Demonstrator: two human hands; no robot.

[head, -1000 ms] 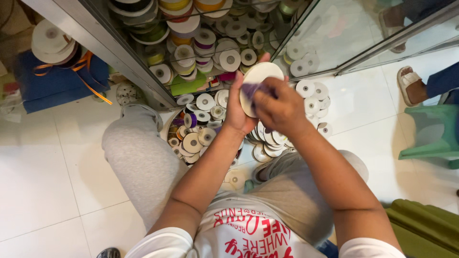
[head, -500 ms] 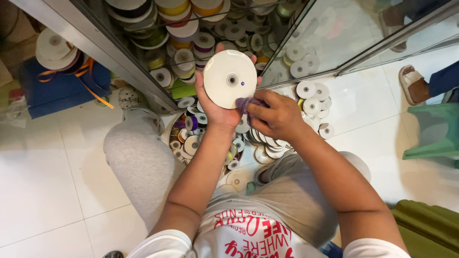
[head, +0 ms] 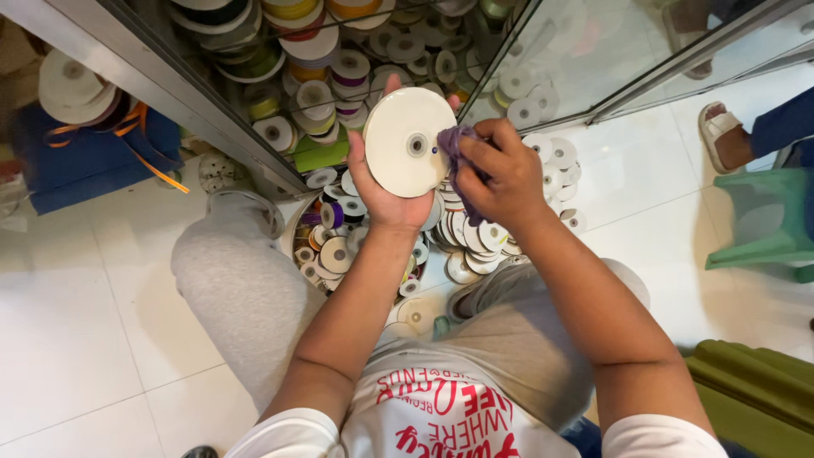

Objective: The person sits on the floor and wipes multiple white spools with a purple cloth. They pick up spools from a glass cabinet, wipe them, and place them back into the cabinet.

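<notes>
While the person sits on the white floor (head: 76, 339) with grey-trousered knees apart, a big white ribbon reel (head: 409, 142) is held up flat in the left hand (head: 383, 191). Its fingers are spread behind the reel, and the fingertips peek over the top edge. A purple ribbon (head: 451, 142) is pinched at the reel's right edge by the right hand (head: 498, 174), whose fingers are pressed together around it. Below the hands, many small ribbon reels (head: 339, 246) are piled on the floor between the knees. Farther off, more reels in many colours are stacked inside a glass cabinet (head: 195, 102). At the far right, a green plastic stool (head: 763, 220) and another person's sandalled foot (head: 721, 136) are seen.
</notes>
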